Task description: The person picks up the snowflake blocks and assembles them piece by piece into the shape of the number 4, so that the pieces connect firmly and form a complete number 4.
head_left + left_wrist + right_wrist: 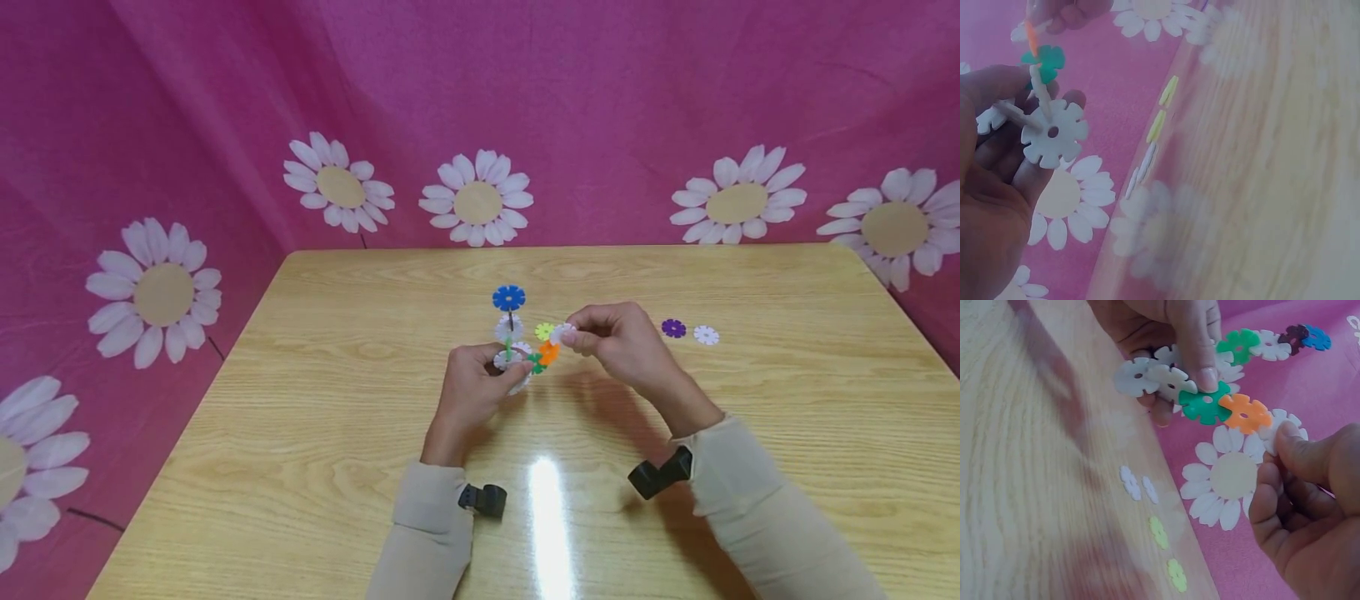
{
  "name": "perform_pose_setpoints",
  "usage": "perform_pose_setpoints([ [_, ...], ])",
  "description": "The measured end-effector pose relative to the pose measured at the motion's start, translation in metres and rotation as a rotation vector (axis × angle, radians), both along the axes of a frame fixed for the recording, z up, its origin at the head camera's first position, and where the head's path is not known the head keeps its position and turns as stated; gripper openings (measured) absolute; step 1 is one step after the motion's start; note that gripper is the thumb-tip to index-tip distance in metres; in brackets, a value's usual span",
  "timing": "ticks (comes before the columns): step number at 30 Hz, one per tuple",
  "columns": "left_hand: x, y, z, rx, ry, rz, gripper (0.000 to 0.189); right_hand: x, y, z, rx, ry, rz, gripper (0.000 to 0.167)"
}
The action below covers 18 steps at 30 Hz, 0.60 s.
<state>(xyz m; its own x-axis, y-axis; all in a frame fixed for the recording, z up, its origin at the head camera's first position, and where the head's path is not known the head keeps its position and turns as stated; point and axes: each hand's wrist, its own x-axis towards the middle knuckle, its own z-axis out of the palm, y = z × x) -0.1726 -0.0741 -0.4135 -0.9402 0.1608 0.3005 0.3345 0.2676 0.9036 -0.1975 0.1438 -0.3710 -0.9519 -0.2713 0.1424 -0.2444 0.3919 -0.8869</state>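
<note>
My left hand [472,383] grips a built-up piece of notched flower-shaped plastic discs, mostly white, slotted into one another. One branch rises to a blue disc [509,297] at its top. Another branch runs rightward through a green disc [1205,403] to an orange disc [1244,414]. Between thumb and fingers, my right hand [626,342] pinches a white disc [1285,425] against the orange disc's outer edge. Whether their notches are fully locked, I cannot tell. The left fingers hide part of the white discs. In the left wrist view, a white disc [1063,134] faces the camera.
On the wooden table [315,433] lie a purple disc [673,328] and a white disc [706,335] to the right. Yellow discs [1158,532] and more white discs [1129,482] lie behind the hands. A pink daisy-print cloth [585,125] hangs beyond the table.
</note>
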Motion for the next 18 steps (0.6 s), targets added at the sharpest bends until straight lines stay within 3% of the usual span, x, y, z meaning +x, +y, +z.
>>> perform_pose_setpoints([
  [18,-0.0003,-0.0025,0.001,0.02,-0.052,0.035,0.013,-0.0028,-0.0045,0.0022,0.075,0.039,0.029,0.008],
])
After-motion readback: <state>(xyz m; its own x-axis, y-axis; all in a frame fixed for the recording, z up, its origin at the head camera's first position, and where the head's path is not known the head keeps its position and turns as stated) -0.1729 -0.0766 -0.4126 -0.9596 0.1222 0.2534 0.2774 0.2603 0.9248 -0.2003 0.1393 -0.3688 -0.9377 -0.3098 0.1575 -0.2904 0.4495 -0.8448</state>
